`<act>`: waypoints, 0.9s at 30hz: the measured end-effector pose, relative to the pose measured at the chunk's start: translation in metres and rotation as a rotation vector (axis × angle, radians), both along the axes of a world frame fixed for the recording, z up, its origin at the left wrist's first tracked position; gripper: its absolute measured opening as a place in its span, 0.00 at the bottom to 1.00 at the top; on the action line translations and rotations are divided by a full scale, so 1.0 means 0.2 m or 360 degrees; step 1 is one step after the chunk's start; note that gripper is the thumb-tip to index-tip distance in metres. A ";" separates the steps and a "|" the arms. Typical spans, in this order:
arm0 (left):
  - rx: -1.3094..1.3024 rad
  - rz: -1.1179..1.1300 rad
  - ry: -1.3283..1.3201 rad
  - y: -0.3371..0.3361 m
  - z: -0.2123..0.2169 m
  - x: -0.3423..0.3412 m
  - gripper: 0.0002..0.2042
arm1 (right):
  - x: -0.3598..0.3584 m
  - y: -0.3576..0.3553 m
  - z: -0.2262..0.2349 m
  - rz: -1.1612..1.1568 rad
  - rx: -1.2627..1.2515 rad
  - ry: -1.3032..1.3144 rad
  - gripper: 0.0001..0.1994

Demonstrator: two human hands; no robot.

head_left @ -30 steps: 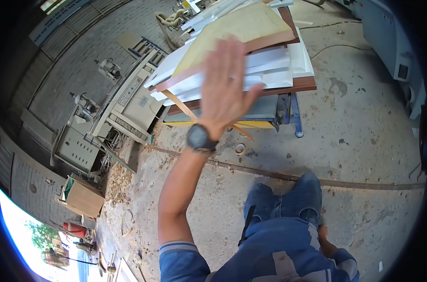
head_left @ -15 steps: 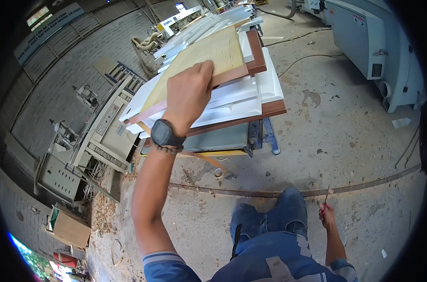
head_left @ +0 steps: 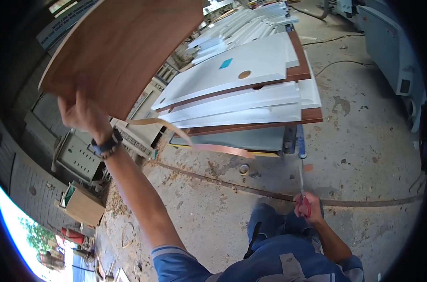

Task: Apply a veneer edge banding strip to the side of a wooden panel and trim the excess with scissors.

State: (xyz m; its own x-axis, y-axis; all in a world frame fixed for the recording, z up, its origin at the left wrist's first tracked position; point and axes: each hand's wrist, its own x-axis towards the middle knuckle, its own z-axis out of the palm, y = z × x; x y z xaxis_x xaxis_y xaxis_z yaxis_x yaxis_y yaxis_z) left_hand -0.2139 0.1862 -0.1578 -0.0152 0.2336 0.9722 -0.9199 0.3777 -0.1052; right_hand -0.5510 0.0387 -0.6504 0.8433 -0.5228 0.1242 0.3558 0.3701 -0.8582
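While lifted, brown board [head_left: 129, 47] in left hand [head_left: 82, 115].

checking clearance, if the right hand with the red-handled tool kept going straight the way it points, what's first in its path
Probably the blue leg of the cart under the stacked panels: the right hand points its thin tool up toward it. Depth is unclear in this view.

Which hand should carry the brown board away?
Probably the left hand: it already grips the brown board, lifted off the stack. The right hand hangs low, holding a red-handled tool.
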 end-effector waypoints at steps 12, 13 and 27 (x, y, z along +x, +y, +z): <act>-0.0699 -0.1345 0.0851 0.72 -0.99 -0.12 0.18 | 0.69 0.43 0.84 0.1327 -0.0242 0.0051 0.31; -0.0707 -0.1472 0.0828 0.71 -1.02 -0.12 0.16 | 0.71 0.45 0.83 0.1246 -0.0246 0.0009 0.29; -0.1338 -0.1615 0.1022 0.62 -1.13 -0.29 0.16 | 0.72 0.53 0.86 0.1020 -0.0220 -0.0132 0.19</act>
State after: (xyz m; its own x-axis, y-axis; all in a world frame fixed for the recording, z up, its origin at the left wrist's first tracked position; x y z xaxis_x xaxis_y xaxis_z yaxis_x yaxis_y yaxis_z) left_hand -0.2726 0.3107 -0.3836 0.8713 0.3690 0.3235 -0.2753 0.9132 -0.3004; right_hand -0.4062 0.1457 -0.4791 0.9670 0.1051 0.2321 0.1687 0.4188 -0.8923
